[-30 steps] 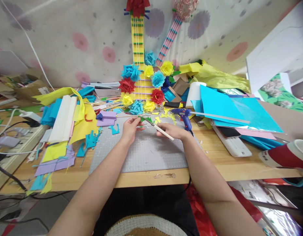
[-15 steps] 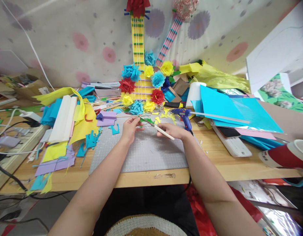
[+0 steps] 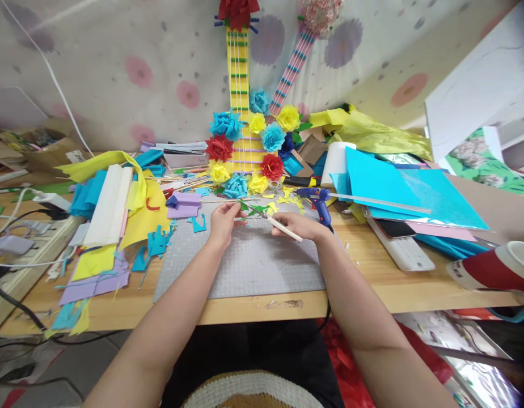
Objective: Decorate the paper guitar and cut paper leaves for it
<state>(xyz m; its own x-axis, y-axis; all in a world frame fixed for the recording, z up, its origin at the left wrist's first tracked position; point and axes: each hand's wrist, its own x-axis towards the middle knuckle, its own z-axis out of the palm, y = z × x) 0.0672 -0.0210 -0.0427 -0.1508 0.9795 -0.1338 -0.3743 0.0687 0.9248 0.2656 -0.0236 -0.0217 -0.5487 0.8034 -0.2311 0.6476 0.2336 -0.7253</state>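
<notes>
Over the grey cutting mat [image 3: 245, 272], my left hand [image 3: 223, 222] pinches a small piece of green paper [image 3: 244, 206] between thumb and fingertips. My right hand [image 3: 299, 224] is closed on white-handled scissors [image 3: 286, 230], whose dark blades point left at the green paper. Fingers partly hide the handles. More green paper scraps [image 3: 261, 210] lie around the blades. A blue hot glue gun [image 3: 317, 201] rests just beyond my right hand. Purple paper [image 3: 184, 205] and a cut blue scrap [image 3: 198, 224] lie left of my left hand.
A yellow paper guitar [image 3: 240, 73] with paper flowers stands at the back, beside a pink one [image 3: 292, 69]. Crepe paper rolls [image 3: 109, 205] and a power strip [image 3: 41, 249] lie left. Blue sheets [image 3: 385, 181], a phone [image 3: 393, 228] and a paper cup [image 3: 495, 265] occupy the right.
The green paper at the blades has shifted slightly, and more green shows below and right of my left fingertips. Both hands stay in nearly the same place.
</notes>
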